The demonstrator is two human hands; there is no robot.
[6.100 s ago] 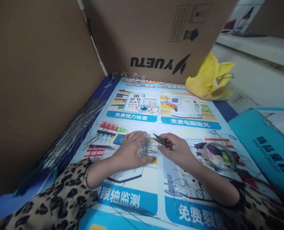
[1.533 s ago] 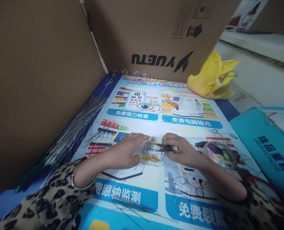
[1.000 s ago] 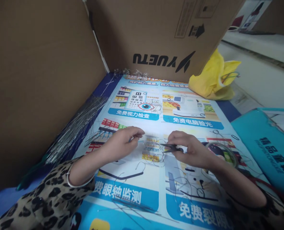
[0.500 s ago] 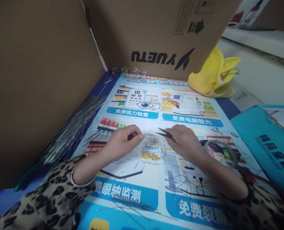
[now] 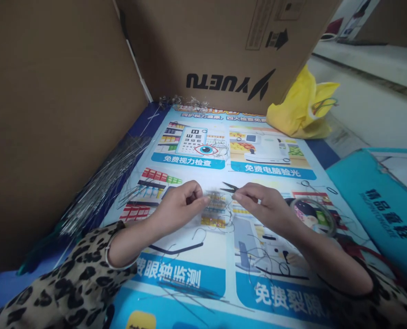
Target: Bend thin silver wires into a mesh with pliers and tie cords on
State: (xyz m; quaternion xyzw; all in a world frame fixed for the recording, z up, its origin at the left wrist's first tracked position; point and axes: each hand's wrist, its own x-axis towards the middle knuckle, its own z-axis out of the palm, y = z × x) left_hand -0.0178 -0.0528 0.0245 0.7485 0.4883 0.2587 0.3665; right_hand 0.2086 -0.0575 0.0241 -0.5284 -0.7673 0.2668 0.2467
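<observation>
My left hand [image 5: 181,205] is closed in a pinch above the middle of a printed poster [image 5: 210,176]. Whatever sits between its fingertips is too fine to make out. Opposite it, my right hand [image 5: 267,205] grips small, dark, pointed pliers [image 5: 230,188], their jaws parted and aimed at the left fingertips. Between and below the hands, thin wire loops [image 5: 229,221] lie on the poster. Several straight wire pieces [image 5: 190,290] are scattered nearer to me.
A bundle of thin metal wires [image 5: 100,187] lies at left beside a cardboard wall [image 5: 45,114]. Small wire pieces [image 5: 186,103] sit along the back carton [image 5: 176,50]. At right are a tape roll [image 5: 332,221], a yellow bag [image 5: 292,116] and a turquoise box [image 5: 368,201].
My right hand has turned, so its thumb and fingers show more, and the pliers have shifted slightly left. My left hand stays nearly in place, pinched. The whole view has shifted slightly.
</observation>
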